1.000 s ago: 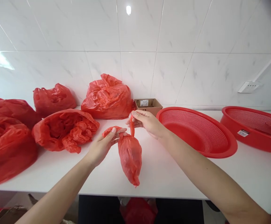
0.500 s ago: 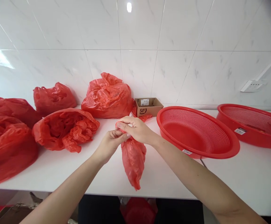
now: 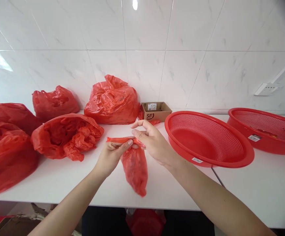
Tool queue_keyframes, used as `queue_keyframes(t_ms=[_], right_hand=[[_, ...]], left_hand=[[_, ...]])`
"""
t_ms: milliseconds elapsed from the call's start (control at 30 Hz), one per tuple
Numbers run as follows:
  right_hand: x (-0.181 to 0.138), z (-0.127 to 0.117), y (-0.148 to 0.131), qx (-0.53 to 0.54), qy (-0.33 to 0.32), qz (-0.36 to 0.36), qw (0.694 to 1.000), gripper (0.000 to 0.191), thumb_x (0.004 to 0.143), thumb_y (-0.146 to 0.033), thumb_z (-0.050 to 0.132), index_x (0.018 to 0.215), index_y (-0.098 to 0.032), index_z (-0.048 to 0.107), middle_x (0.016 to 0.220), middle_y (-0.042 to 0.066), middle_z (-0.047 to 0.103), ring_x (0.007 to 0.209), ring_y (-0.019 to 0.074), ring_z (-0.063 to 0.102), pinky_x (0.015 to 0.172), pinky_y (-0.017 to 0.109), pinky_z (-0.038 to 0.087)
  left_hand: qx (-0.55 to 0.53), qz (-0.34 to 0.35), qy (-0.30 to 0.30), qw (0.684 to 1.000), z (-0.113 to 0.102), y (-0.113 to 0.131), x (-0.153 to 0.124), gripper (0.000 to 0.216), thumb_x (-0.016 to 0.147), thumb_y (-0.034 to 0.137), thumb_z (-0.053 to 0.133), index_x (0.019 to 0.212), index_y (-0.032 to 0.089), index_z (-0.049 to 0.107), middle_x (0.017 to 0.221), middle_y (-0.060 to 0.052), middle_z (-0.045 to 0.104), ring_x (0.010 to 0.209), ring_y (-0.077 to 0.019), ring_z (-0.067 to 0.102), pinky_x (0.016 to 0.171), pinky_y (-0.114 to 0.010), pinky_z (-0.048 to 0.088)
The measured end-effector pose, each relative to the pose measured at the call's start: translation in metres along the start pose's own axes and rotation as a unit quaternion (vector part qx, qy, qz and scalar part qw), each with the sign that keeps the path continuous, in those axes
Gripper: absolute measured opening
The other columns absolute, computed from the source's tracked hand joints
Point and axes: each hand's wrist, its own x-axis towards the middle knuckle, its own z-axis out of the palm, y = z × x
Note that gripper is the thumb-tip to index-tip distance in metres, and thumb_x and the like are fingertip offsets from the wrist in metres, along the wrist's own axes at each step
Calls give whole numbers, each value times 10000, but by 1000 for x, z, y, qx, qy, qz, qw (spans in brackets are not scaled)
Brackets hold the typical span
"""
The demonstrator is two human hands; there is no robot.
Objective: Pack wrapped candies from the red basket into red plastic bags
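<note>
A small red plastic bag point(image 3: 135, 168) hangs over the white counter point(image 3: 59, 178), held up at its top by both hands. My left hand point(image 3: 111, 154) pinches one twisted handle strip, which sticks out to the left. My right hand point(image 3: 150, 141) grips the other handle at the bag's neck, with its upper fingers partly stretched. The two hands touch each other above the bag.
Several stuffed red plastic bags point(image 3: 68, 136) lie on the counter's left and back, one large one point(image 3: 113, 101) against the tiled wall. A small cardboard box point(image 3: 156, 111) stands behind the hands. Two red perforated baskets point(image 3: 207, 139) point(image 3: 267, 129) sit at the right. A wall socket point(image 3: 267, 88) is at the far right.
The hands first came together at the bag's top, then shifted; the left handle strip is now pulled out sideways to the left and my right fingers have loosened.
</note>
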Motion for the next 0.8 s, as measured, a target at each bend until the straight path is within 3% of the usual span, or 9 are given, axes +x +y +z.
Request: queue_keyframes(t_ms=[133, 200, 300, 367, 433, 500, 567, 700, 800], right_hand=[[-17, 3, 16, 87, 42, 54, 994, 200, 886, -418, 585, 956, -250, 501, 618, -75, 508, 511, 78, 437, 485, 195, 326], [-22, -1, 25, 45, 48, 50, 997, 206, 892, -429, 574, 965, -253, 498, 634, -68, 544, 514, 87, 454, 495, 210, 345], [-23, -9, 32, -100, 67, 7, 993, 137, 889, -369, 578, 941, -247, 547, 639, -60, 541, 537, 99, 458, 533, 238, 387], [-21, -14, 31, -180, 84, -40, 979, 119, 863, -297, 602, 970, -246, 592, 810, -19, 622, 660, 115, 533, 615, 260, 441], [-17, -16, 31, -193, 67, -70, 976, 217, 846, -244, 607, 1063, -252, 598, 1031, 18, 652, 841, 136, 593, 736, 286, 482], [-15, -14, 33, -162, 36, -78, 983, 277, 847, -221, 596, 1122, -251, 573, 1069, 24, 653, 914, 140, 608, 809, 304, 493], [-15, -8, 38, -135, 29, -80, 987, 281, 839, -201, 593, 1113, -246, 549, 955, 4, 658, 856, 133, 616, 808, 308, 501], [-20, 9, 49, -125, 53, -111, 985, 312, 775, -110, 589, 1046, -245, 513, 881, -18, 644, 788, 133, 616, 764, 301, 507], [-20, 9, 50, -96, 44, -95, 990, 320, 786, -103, 568, 1066, -239, 495, 871, -22, 648, 801, 133, 622, 794, 311, 508]], left_hand=[[17, 26, 27, 999, -5, 3, -3, 161, 811, 324, 713, 942, 247, 766, 999, -37, 737, 988, -212, 640, 887, -329, 478], [33, 42, 14, 998, -8, 5, -2, 111, 792, 283, 725, 888, 239, 760, 969, -36, 724, 938, -200, 642, 821, -308, 491], [68, 66, -14, 995, -9, 8, 0, 96, 719, 179, 747, 806, 215, 732, 920, -30, 689, 882, -181, 632, 776, -288, 491], [85, 77, -20, 993, -8, 10, 2, 130, 672, 125, 744, 771, 201, 705, 894, -25, 663, 847, -168, 625, 766, -283, 494], [94, 83, -30, 992, -5, 11, 3, 142, 664, 115, 731, 758, 198, 666, 855, -10, 643, 773, -147, 616, 733, -282, 501], [109, 94, -35, 989, -2, 10, 4, 167, 670, 106, 708, 756, 206, 605, 819, 10, 628, 734, -138, 611, 709, -284, 504], [147, 122, -10, 982, 2, 7, 4, 219, 672, 75, 678, 755, 218, 532, 804, 30, 615, 739, -133, 607, 729, -289, 504], [261, 200, 114, 938, 8, -4, 1, 267, 691, 54, 641, 843, 236, 519, 827, 42, 588, 739, -125, 576, 703, -275, 491], [304, 234, 125, 915, 7, -7, -3, 264, 735, 62, 604, 928, 240, 577, 890, 9, 587, 783, -141, 575, 651, -258, 475]])
